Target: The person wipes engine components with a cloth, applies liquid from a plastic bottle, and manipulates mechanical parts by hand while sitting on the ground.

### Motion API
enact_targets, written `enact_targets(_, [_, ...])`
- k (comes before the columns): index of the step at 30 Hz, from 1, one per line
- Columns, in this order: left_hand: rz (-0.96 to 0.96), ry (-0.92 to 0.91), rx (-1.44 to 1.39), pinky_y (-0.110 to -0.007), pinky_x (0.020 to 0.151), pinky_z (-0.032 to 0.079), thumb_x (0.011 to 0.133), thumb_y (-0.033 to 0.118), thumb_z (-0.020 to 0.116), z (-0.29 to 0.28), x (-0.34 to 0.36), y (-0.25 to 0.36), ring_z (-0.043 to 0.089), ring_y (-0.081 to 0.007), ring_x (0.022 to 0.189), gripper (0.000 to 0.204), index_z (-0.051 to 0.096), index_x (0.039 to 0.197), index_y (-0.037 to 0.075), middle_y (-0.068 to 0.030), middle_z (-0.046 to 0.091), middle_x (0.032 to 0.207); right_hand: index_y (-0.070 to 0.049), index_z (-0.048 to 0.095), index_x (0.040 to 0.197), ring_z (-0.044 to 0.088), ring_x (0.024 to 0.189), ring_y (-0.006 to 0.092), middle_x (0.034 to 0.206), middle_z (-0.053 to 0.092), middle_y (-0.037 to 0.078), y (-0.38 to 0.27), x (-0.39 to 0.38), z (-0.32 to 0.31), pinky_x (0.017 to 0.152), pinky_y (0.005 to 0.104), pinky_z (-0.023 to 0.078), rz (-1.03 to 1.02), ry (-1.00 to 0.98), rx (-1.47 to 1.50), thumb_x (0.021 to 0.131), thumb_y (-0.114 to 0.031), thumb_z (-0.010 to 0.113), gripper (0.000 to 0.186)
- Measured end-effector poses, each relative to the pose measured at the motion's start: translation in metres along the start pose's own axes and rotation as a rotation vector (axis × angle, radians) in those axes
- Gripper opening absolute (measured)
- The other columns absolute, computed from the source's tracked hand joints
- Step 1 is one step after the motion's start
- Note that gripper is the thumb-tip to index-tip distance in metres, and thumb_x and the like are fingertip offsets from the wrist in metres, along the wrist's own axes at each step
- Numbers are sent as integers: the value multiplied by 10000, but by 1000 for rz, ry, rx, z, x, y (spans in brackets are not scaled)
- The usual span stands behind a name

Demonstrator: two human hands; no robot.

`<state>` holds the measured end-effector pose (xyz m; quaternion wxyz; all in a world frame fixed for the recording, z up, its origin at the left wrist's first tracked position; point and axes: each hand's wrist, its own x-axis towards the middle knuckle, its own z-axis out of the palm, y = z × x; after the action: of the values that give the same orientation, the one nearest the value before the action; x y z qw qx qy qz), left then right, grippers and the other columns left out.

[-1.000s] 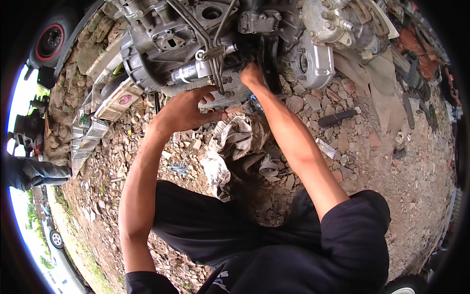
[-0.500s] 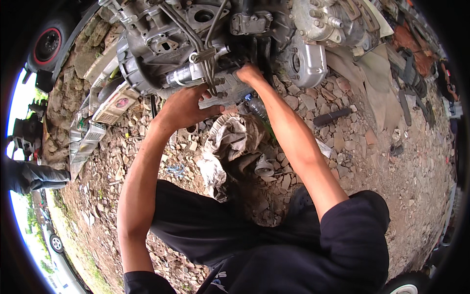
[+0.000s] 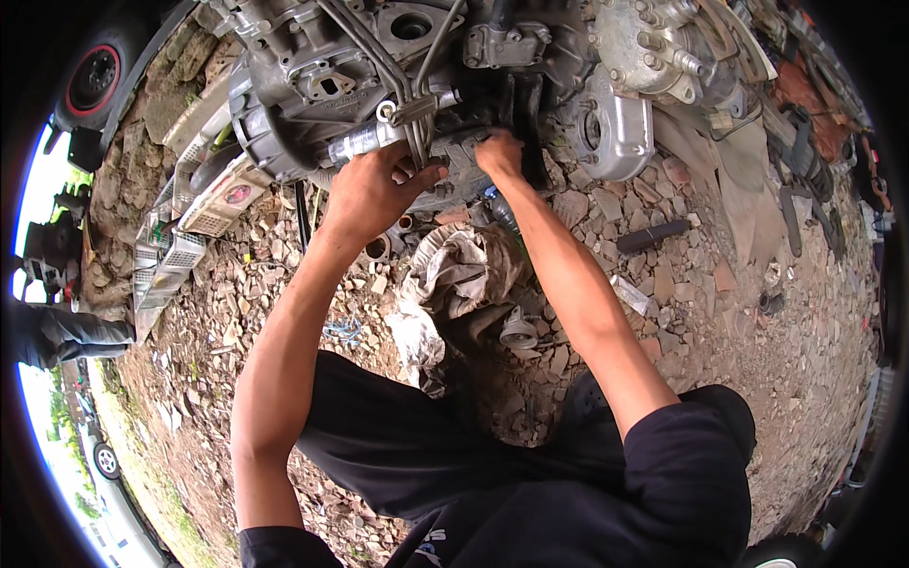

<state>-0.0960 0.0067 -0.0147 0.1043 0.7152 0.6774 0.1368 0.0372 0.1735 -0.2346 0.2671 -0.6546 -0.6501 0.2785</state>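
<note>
A greasy grey engine point(image 3: 327, 118) lies at the top of the view. Several thin metal pipes point(image 3: 423, 142), joined by a clamp, run down its front. My left hand point(image 3: 374, 194) is closed around their lower ends, thumb on the near side and fingers partly behind them. Just above that hand lies a silver cylindrical part point(image 3: 365, 140). My right hand point(image 3: 499, 154) reaches in at the engine's dark underside, right of the pipes. Its fingers look curled, and what they hold, if anything, is hidden.
Below the hands a dirty rag point(image 3: 459, 270) lies on stony ground, beside a plastic bottle point(image 3: 502, 208) and a pale cup-shaped part point(image 3: 517, 331). A dark rod point(image 3: 653, 235) lies to the right. White perforated panels point(image 3: 222, 194) lean at the left, near a person's leg point(image 3: 80, 336).
My left hand has moved up and right and closed on the pipe ends; its fingers were spread before. My right hand has shifted slightly right. The whole view has shifted a little.
</note>
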Motion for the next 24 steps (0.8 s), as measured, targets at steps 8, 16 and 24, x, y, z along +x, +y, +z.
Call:
enact_targets(8, [-33,-7,-2,-401,769,536,810,557,669,-5,-7,-9,696,-294,847,550,699,997,40,-134,719,888,-84,681,1093,623,1095,319,1157,654,173,-1,6,1,919,399,510,-5,-92,267,788,-245,640,347])
enact_targets(16, [-48,-43,-19,-397,765,540,811,557,670,-2,-3,-1,699,-286,841,549,703,1014,48,-124,723,898,4,681,1009,630,1086,317,1167,642,201,-16,14,-35,900,411,523,46,-256,-62,825,-215,595,299])
enact_targets(24, [-37,-14,-13,-393,751,544,802,536,687,-4,-3,1,700,-283,816,517,705,1010,63,-114,723,844,-48,703,1019,629,1074,333,1144,657,176,-16,3,-19,904,405,514,-56,-212,-112,831,-225,531,310])
